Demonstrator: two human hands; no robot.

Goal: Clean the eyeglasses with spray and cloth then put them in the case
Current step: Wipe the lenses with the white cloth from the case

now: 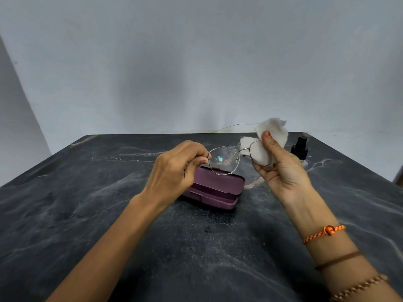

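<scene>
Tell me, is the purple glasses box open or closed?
Open. The purple case lies on the table with its lid tipped back, and its inside shows empty.

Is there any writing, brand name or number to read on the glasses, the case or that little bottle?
No text can be read anywhere.
Purple case: plain lid, no lettering visible.
Black spray bottle: mostly hidden behind the right hand; no label shows.
Eyeglasses: only droplets and a reflection on the lens.
White cloth: blank.

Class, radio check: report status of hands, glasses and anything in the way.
Left hand pinches glasses at rim, right hand wipes one lens with cloth. Other lens bears droplets. Case open below, nothing blocking.
</scene>
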